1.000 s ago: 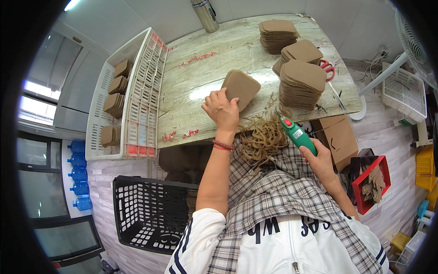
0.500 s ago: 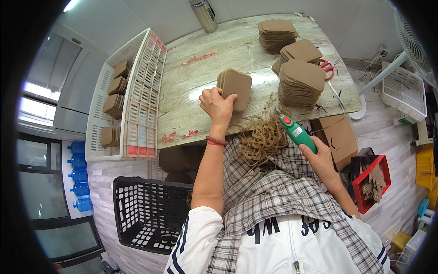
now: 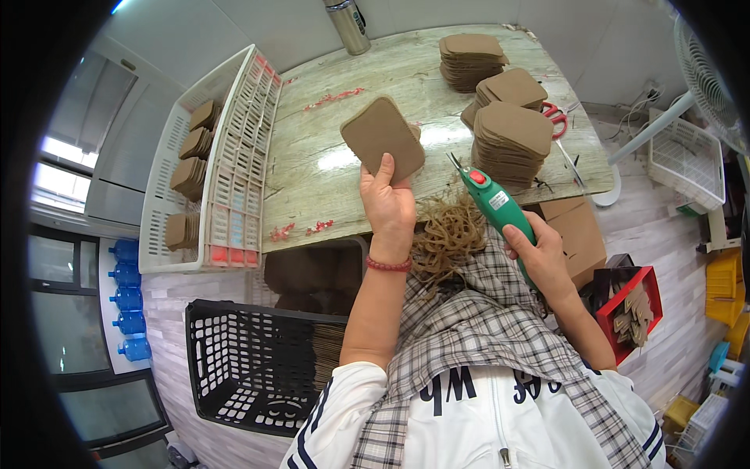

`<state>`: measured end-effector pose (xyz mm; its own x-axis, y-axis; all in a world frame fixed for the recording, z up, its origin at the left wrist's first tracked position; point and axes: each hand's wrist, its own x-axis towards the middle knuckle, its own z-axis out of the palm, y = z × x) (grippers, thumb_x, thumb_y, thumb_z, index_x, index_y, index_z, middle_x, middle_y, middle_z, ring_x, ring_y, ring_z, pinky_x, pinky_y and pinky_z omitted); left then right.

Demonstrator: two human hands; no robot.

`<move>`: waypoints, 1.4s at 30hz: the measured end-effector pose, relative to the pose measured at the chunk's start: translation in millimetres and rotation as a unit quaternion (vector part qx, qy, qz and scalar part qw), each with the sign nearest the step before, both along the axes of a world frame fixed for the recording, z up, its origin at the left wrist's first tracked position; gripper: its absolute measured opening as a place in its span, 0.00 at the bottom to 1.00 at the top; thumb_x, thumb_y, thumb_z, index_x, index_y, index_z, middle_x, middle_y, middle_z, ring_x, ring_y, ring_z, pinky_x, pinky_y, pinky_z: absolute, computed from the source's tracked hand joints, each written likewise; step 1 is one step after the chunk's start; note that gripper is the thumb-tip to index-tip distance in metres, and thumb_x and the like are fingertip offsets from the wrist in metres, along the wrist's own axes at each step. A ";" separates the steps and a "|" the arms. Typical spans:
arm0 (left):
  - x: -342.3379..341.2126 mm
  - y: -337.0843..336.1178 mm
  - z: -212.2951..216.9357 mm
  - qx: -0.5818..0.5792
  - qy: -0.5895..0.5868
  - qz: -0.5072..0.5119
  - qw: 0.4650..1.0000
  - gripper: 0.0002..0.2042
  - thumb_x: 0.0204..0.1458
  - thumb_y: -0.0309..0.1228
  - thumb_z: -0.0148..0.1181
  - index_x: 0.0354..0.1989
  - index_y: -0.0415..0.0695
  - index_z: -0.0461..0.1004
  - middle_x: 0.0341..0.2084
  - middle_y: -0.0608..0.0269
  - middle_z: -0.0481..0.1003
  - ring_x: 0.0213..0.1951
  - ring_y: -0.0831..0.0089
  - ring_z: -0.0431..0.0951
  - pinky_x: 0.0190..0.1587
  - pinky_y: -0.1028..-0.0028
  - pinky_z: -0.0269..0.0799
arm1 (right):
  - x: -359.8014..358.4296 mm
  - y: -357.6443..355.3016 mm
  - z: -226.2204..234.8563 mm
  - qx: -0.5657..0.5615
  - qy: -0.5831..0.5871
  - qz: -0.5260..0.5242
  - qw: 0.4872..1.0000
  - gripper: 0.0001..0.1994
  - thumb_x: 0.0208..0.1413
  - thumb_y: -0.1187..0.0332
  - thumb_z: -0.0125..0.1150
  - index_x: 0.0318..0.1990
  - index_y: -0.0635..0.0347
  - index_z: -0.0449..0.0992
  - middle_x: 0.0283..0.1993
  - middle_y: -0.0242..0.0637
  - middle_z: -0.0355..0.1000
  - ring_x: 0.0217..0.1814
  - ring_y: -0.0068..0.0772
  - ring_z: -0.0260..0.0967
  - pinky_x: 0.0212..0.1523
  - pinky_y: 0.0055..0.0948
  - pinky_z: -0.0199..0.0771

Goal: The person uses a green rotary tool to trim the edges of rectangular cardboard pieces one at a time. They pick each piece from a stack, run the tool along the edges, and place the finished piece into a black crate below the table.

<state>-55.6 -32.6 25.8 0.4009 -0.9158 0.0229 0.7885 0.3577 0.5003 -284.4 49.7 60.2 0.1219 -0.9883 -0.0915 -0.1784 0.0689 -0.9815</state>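
Note:
My left hand (image 3: 388, 199) grips brown rounded-square pads (image 3: 380, 137) over the table, thumb on the broad face; the fingers behind are hidden, and how many pads it holds I cannot tell. In my right hand (image 3: 543, 254) is a green electric scissors (image 3: 497, 199) with a red button, its pointed blades toward the pads but apart from them. Below the tool, curly brown trimmings (image 3: 447, 238) lie heaped between the table edge and my checked apron. Stacked pads (image 3: 512, 141) stand on the table at the right, with two more stacks behind.
Red-handled scissors (image 3: 556, 123) lie beside the stacks. A white crate (image 3: 244, 156) with pads stands at the left, a black crate (image 3: 226, 359) below it. At the right are a cardboard box (image 3: 574, 223), a red-rimmed box (image 3: 656, 305) and a fan (image 3: 699, 62). A steel flask (image 3: 348, 31) stands at the back.
My left hand has turned over, palm toward me, and lifted and tilted the pads, showing their broad face. The green electric scissors has moved slightly left, its blades nearer the pads.

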 end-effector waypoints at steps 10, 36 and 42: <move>-20.2 -1.0 8.3 -0.021 0.110 -0.027 0.993 0.20 0.53 0.16 0.54 0.55 0.42 0.63 0.51 0.60 0.70 0.53 0.66 0.71 0.59 0.66 0.69 | 7.1 1.2 18.4 0.019 -0.044 0.021 0.999 0.16 0.58 0.60 0.60 0.41 0.67 0.74 0.24 0.28 0.68 0.23 0.15 0.63 0.25 0.18 0.64; -56.3 31.0 -15.9 -0.005 0.056 -0.156 0.986 0.17 0.54 0.16 0.53 0.52 0.42 0.66 0.48 0.59 0.73 0.50 0.68 0.74 0.55 0.67 0.71 | -3.8 -11.9 39.3 -0.001 -0.064 -0.001 0.998 0.16 0.58 0.59 0.59 0.41 0.66 0.74 0.25 0.30 0.70 0.23 0.16 0.64 0.25 0.18 0.64; -33.2 34.4 -17.0 -0.008 -0.073 -0.165 0.984 0.16 0.52 0.14 0.54 0.49 0.41 0.69 0.45 0.60 0.75 0.47 0.69 0.76 0.51 0.69 0.74 | -19.4 -9.9 46.7 0.028 -0.058 0.022 0.998 0.15 0.58 0.60 0.58 0.40 0.66 0.74 0.24 0.29 0.69 0.24 0.16 0.63 0.26 0.19 0.64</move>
